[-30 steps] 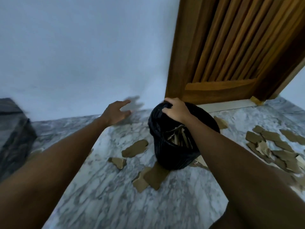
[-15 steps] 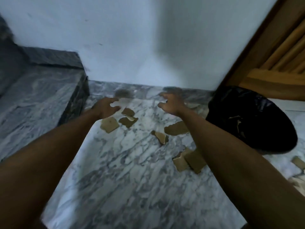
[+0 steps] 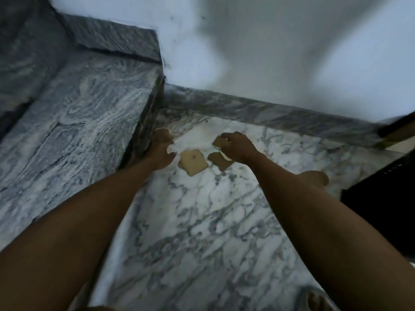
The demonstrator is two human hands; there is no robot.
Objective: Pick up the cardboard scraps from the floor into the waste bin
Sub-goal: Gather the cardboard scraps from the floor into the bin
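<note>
Several cardboard scraps lay uncollected at twelve o'clock. The right hand pinched one; the left hand hovered loosely curled, seemingly empty. The bin waited at three o'clock.

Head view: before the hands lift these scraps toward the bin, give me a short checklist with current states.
1. Right hand on a scrap: ok, fingers curl over the scraps by the wall.
2. Left hand holding a scrap: cannot tell, blurred beside the step.
3. Middle scrap reachable: ok, lies flat and free between the hands.
4. Bin nearby: ok, black bag at the right edge; its opening is out of view.
5. Other scraps left: ok, one shows beyond the right forearm.
</note>
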